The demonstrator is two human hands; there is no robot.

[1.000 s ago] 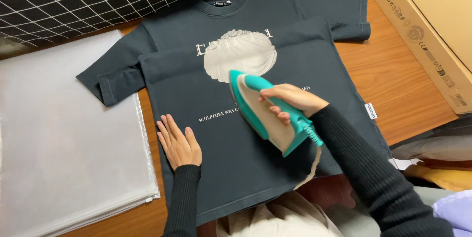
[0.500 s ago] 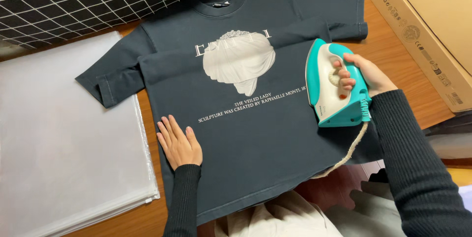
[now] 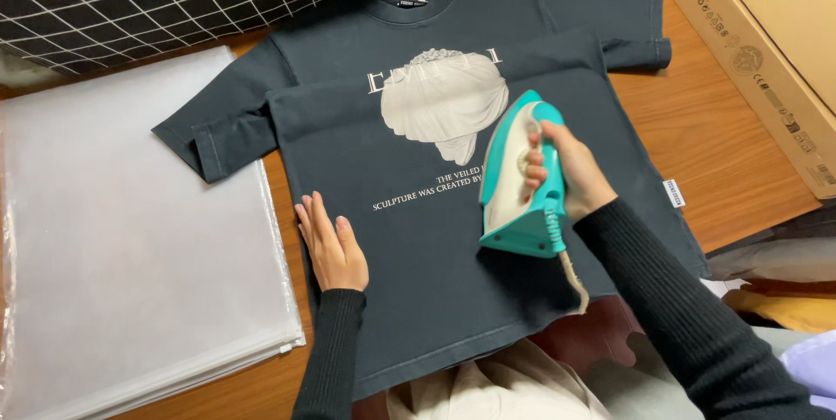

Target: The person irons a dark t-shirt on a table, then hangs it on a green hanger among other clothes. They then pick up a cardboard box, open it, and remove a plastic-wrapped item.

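A dark grey T-shirt [image 3: 418,281] with a pale printed figure and white lettering lies flat on a wooden table [image 3: 731,150]. My right hand [image 3: 566,168] grips the handle of a teal and white iron [image 3: 514,185], which rests on the shirt just right of the print, its cord trailing toward me. My left hand [image 3: 331,241] lies flat, fingers together, on the shirt's left edge, pressing the cloth down. Both arms wear black sleeves.
A stack of clear plastic bags [image 3: 122,255] lies left of the shirt. A black cloth with a white grid [image 3: 131,2] runs along the far edge. A long cardboard box [image 3: 766,46] sits at the right. Bundled fabrics [image 3: 784,298] lie at the lower right.
The iron went from the shirt's middle out to the right side, then came back left toward the print. My left hand stayed pressed on the shirt's left edge.
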